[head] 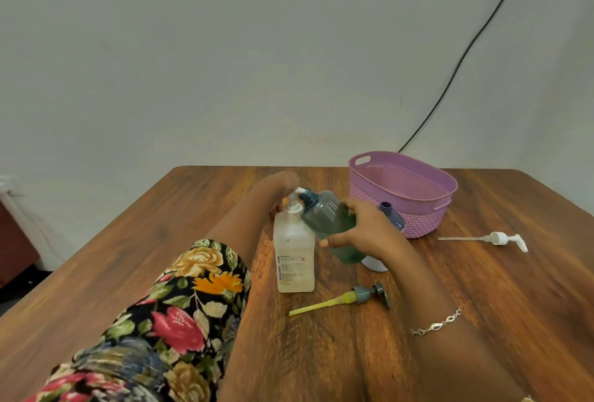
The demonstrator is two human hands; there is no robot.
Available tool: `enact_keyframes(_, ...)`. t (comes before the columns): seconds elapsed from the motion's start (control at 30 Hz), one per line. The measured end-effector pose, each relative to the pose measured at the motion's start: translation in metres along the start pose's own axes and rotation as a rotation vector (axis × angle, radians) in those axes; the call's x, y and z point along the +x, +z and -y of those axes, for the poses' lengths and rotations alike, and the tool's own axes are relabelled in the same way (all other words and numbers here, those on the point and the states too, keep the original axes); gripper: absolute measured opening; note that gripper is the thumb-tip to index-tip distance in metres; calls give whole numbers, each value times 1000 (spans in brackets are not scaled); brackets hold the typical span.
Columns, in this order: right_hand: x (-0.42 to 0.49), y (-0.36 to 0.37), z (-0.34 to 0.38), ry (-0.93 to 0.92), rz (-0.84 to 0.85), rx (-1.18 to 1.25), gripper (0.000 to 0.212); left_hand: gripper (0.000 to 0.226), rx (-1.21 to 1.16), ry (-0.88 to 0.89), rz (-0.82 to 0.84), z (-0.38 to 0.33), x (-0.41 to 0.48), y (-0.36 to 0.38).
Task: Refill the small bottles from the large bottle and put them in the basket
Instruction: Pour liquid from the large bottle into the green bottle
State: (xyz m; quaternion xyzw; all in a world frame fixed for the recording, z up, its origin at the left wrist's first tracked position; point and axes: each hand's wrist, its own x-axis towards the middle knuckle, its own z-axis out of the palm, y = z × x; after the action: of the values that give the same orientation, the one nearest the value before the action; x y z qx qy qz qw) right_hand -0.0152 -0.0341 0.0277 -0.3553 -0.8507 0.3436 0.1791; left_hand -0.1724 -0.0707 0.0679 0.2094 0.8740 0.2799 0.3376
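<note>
The wooden table (482, 289) fills the lower view, against a pale wall down which a black cable (466, 54) runs; the purple basket (421, 218), oval with a woven-look wall and slot handles, stands at the far right side of the table; the large bottle (294, 257) stands upright near the middle, square-shouldered and cloudy-clear, with a printed label and a white pump on top; the left hand (273, 191), its arm in a floral sleeve (180, 321), lies over that pump's head, fingers bent down beyond it, though blur hides whether they clasp it or only press; the right hand (369, 228) grasps the green small bottle (324, 218) round its middle, thumb in front and fingers behind; the bottle leans up and left out of the hand, its open threaded neck at the pump's spout and its base low, just beside the large bottle; it is translucent teal, uncapped, with green liquid in its lower part; the blue small bottle (390, 213), also uncapped, shows behind the right hand, close against the basket's front; a white object (374, 264) peeks out under that hand; a white pump (501, 238) lies right of the basket; a grey pump (363, 294) with a yellow tube lies in front of the large bottle; a bracelet (437, 324) circles the right wrist.
</note>
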Motion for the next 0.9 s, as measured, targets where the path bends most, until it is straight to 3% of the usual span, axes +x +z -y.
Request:
enact_keyframes(0.1, -1, 1, -1, 4, -10, -35, 78, 36, 17, 10, -13, -4, -9, 4)
enact_keyframes(0.37, -2, -4, 3, -8, 0, -15, 80, 55, -27, -27, 86, -5, -13, 1)
enact_keyframes(0.43, -2, -5, 3, -11, 2, -10, 79, 50, 11, -33, 115, -8, -15, 0)
enact_keyframes(0.63, -3, 0, 0, 0, 7, -38, 81, 38, 144, 79, -87, -7, -18, 5)
enact_keyframes(0.73, -2, -1, 1, 8, -2, -53, 81, 34, 126, 81, -49, -5, -7, 7)
enact_keyframes(0.9, -3, -4, 1, 1, 2, -10, 81, 81, 3, -60, 176, -10, 1, -5)
